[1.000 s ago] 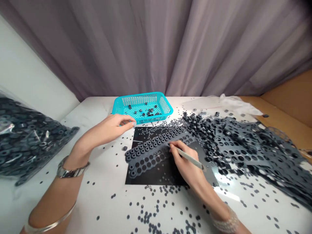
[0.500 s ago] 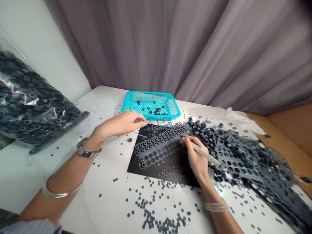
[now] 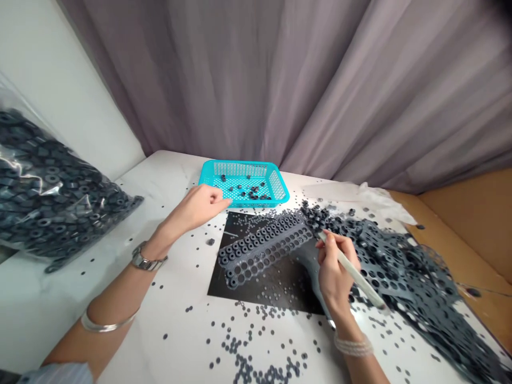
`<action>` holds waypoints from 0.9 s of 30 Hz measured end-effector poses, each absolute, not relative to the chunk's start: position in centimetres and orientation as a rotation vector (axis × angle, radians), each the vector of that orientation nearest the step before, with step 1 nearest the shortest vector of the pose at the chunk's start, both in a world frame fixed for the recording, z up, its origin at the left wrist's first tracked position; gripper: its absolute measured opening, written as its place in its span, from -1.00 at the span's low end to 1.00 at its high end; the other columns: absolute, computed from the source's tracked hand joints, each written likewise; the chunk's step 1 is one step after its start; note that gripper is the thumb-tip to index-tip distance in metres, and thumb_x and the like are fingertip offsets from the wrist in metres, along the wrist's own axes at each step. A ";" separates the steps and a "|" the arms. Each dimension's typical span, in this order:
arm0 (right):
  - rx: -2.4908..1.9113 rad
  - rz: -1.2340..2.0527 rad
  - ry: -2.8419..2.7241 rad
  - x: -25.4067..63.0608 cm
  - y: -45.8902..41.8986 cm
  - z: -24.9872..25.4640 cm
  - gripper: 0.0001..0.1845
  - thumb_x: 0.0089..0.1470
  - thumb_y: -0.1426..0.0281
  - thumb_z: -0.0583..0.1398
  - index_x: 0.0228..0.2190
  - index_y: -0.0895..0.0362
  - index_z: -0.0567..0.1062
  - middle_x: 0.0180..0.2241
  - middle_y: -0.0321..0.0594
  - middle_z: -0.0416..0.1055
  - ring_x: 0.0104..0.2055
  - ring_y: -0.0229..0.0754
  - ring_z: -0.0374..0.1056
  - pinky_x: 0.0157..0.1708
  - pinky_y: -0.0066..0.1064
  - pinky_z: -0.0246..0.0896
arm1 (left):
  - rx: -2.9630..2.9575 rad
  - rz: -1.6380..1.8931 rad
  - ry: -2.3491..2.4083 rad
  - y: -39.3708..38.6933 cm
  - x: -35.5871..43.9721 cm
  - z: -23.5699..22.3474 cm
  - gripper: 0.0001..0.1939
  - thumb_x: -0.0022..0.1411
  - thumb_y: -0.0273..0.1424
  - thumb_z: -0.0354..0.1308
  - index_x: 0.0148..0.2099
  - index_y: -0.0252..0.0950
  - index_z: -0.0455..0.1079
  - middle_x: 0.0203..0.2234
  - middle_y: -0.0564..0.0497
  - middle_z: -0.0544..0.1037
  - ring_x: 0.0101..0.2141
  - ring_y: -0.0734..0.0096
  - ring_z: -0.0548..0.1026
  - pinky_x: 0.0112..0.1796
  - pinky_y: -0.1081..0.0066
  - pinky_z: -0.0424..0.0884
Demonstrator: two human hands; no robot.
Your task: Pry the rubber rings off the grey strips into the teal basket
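My left hand (image 3: 202, 205) is closed, fingers curled and thumb against them, beside the near left rim of a turquoise mesh basket (image 3: 283, 198). Whether anything is pinched in it is hidden. My right hand (image 3: 338, 266) grips a white pen-shaped tool (image 3: 362, 282), its tip pointing left, right of a perforated dark grey strip (image 3: 262, 245). Along the strip's far side, rows of ring-shaped pieces (image 3: 260, 236) fill the holes; most near-side holes are open, with a ring at the near left corner. The strip lies on a black mat (image 3: 224, 285).
A clear bag full of grey rings (image 3: 48, 197) stands at left. Loose pieces and punched sheets (image 3: 416, 282) are heaped at right. Small dark discs (image 3: 260, 368) are scattered over the white table (image 3: 132, 341). Several rings lie in the basket. Behind hangs a grey curtain (image 3: 240, 80).
My right hand has drawn back to the right, off the strip, still with the white tool. My left hand has moved left and its fingers are curled tighter. The view has shifted slightly.
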State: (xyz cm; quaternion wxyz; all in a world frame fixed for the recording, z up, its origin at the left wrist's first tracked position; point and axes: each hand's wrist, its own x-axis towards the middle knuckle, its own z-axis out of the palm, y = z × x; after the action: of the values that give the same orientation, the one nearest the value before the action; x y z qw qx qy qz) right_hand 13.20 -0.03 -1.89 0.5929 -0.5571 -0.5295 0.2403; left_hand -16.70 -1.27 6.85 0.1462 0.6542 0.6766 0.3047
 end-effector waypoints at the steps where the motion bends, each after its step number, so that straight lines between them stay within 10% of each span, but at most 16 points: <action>1: -1.294 0.543 -1.218 13.2 -0.2 -1.8 -0.65 0.16 0.13 0.12 -0.28 0.17 0.45 -0.50 -0.29 0.35 -0.60 -0.32 0.14 -0.57 -0.44 0.04 | 1.856 1.039 1.990 -1.2 -16.4 6.7 -0.60 0.12 -0.35 0.05 -0.56 -0.24 -0.16 -0.63 0.15 -0.10 -0.56 0.53 -0.06 -0.52 0.41 -0.07; 10: -1.216 0.594 -1.165 12.4 -2.1 0.1 -0.75 0.20 0.22 0.11 -0.23 0.14 0.44 -0.46 -0.27 0.33 -0.57 -0.33 0.18 -0.59 -0.46 0.06 | 1.773 1.476 2.152 -2.7 -14.6 7.3 -0.61 0.03 -0.52 0.00 -0.51 -0.22 -0.26 -0.62 0.15 -0.15 -0.57 0.56 -0.11 -0.54 0.42 -0.12; 18: -1.107 0.746 -1.141 12.0 -4.2 1.5 -0.77 0.20 0.24 0.13 -0.24 0.14 0.46 -0.51 -0.32 0.33 -0.60 -0.36 0.18 -0.62 -0.48 0.03 | 2.192 0.514 2.018 -3.9 -15.4 2.4 -0.86 0.15 -0.51 -0.02 -0.27 -0.26 0.35 -0.37 0.03 0.33 -0.28 0.37 0.35 -0.23 0.39 0.24; 27: -1.046 0.863 -1.156 11.3 -4.7 1.6 -0.78 0.19 0.24 0.12 -0.27 0.14 0.45 -0.49 -0.32 0.35 -0.54 -0.33 0.24 -0.57 -0.47 0.07 | 2.342 0.245 1.971 -3.6 -15.7 -1.0 -0.79 0.33 -0.42 -0.10 -0.26 -0.30 0.35 -0.27 -0.08 0.32 -0.16 0.23 0.29 -0.13 0.24 0.24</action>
State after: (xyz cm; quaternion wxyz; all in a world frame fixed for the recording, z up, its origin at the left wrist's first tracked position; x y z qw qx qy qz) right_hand 11.28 -4.71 1.61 0.6286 -0.4566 -0.5045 0.3766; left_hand -15.68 -3.63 -1.00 0.0356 0.7623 0.6414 0.0797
